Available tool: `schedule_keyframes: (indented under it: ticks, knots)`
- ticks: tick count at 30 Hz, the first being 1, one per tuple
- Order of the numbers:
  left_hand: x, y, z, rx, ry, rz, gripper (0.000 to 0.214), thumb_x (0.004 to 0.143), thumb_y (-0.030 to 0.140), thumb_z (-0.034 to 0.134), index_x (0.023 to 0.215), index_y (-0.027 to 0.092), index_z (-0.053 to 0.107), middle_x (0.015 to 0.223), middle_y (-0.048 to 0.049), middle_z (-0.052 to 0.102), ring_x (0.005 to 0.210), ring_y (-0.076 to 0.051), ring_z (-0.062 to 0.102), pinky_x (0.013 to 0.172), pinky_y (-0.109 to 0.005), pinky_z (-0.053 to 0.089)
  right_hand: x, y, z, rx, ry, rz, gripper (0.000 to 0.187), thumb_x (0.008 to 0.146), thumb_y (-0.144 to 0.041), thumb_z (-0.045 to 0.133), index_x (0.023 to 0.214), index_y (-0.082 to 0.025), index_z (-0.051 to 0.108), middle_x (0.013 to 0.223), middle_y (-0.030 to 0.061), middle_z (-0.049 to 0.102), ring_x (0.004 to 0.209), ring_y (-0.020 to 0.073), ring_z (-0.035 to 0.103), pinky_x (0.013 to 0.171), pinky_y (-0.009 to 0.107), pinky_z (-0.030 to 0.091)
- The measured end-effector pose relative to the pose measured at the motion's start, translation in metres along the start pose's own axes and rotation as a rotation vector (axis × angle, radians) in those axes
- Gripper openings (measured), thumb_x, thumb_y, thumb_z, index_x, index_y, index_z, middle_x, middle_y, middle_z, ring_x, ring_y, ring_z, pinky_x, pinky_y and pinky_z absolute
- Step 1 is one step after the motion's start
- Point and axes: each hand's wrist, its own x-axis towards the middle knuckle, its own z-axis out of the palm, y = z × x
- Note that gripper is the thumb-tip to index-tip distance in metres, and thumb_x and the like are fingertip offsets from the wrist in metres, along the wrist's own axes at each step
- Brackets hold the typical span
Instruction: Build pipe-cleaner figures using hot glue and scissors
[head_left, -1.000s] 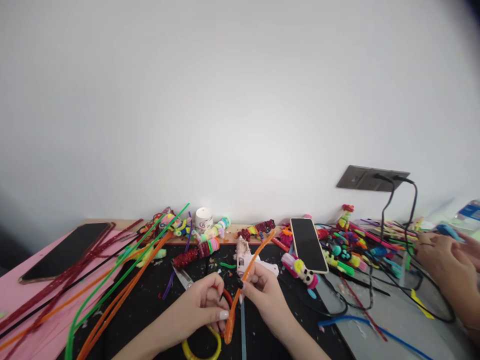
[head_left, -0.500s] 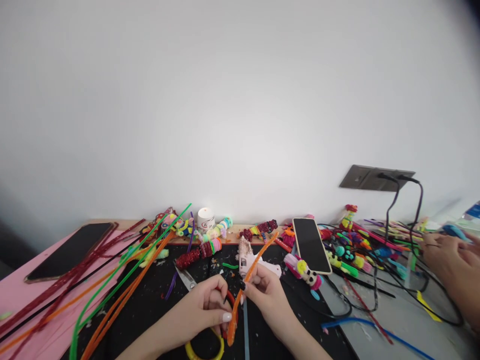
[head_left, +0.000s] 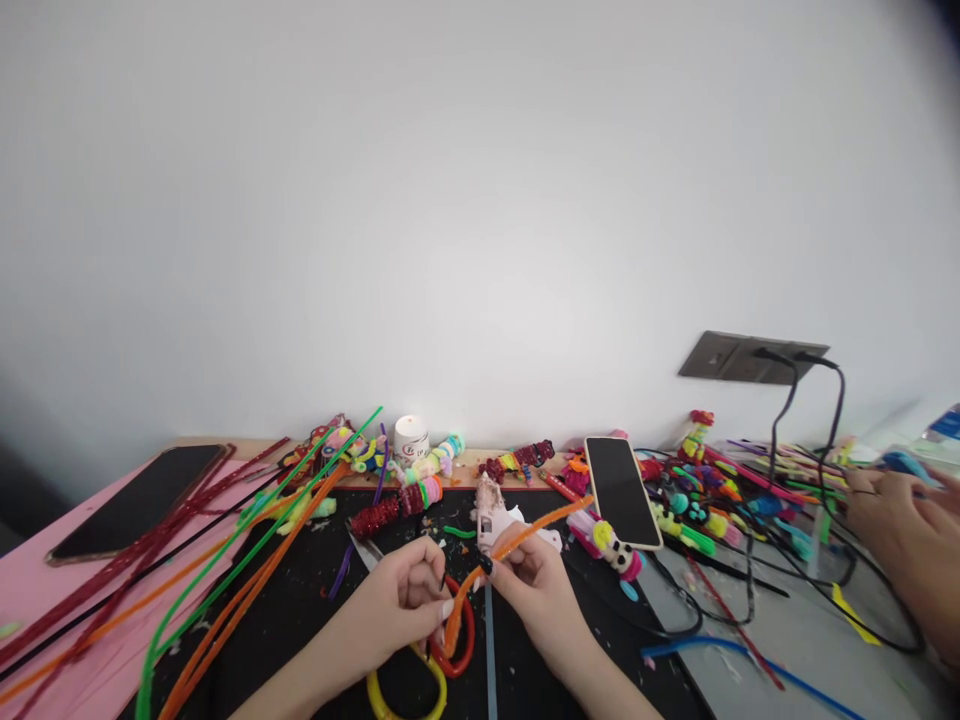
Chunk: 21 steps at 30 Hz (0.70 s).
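Note:
An orange pipe cleaner [head_left: 551, 517] runs slantwise between my two hands, with a bend near its middle. My right hand [head_left: 534, 592] pinches it there between thumb and fingers, and its free end points up to the right. My left hand [head_left: 405, 605] is closed at its lower end, thumb against fingers; part of that end is hidden. Beneath my hands lie scissors with a yellow handle loop [head_left: 409, 690] and a red one [head_left: 466, 640]. Just beyond my right hand is a whitish glue gun [head_left: 495, 522], partly covered, with a pale strip [head_left: 491, 655] nearer to me.
Long pipe cleaners [head_left: 247, 590] cross the left side, over a pink sheet [head_left: 150, 650] with a dark phone [head_left: 142, 500]. Wrapped figures, a paper cup [head_left: 411, 440] and a second phone [head_left: 622, 492] stand along the wall. Black cables [head_left: 844, 440] and another person's hands [head_left: 900, 520] are at right.
The orange pipe cleaner has gone from nearly straight to bent, its upper end swinging down to the right. My hands have stayed nearly in place.

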Motion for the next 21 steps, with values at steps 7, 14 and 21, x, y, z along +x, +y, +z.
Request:
schedule_keyframes:
  ticks: [7, 14, 21]
  knots:
    - [0.0003, 0.0031, -0.0023, -0.019, 0.029, 0.001, 0.022, 0.074, 0.025, 0.064, 0.079, 0.019, 0.043, 0.061, 0.0057, 0.058, 0.05, -0.009, 0.054, 0.047, -0.018, 0.038, -0.001, -0.0014, -0.0004, -0.038, 0.021, -0.035, 0.016, 0.076, -0.029, 0.062, 0.071, -0.018, 0.052, 0.062, -0.004, 0.046, 0.057, 0.0113, 0.044, 0.055, 0.023, 0.036]
    - [-0.0001, 0.0046, -0.0039, -0.022, 0.031, -0.021, 0.024, 0.074, 0.029, 0.064, 0.09, 0.019, 0.049, 0.065, 0.0047, 0.058, 0.053, -0.009, 0.054, 0.047, -0.018, 0.036, 0.0004, -0.0003, -0.0006, -0.039, 0.054, -0.023, 0.021, 0.075, -0.035, 0.062, 0.069, -0.019, 0.051, 0.061, -0.0036, 0.046, 0.058, 0.0124, 0.045, 0.056, 0.024, 0.039]
    - [0.0016, 0.0024, -0.0029, 0.003, 0.044, -0.017, 0.026, 0.074, 0.03, 0.065, 0.092, 0.019, 0.05, 0.066, 0.0045, 0.058, 0.053, -0.01, 0.055, 0.048, -0.019, 0.038, 0.0003, 0.002, -0.0006, -0.012, 0.032, -0.018, 0.02, 0.076, -0.034, 0.063, 0.071, -0.018, 0.052, 0.063, -0.0024, 0.05, 0.062, 0.0138, 0.049, 0.061, 0.025, 0.041]
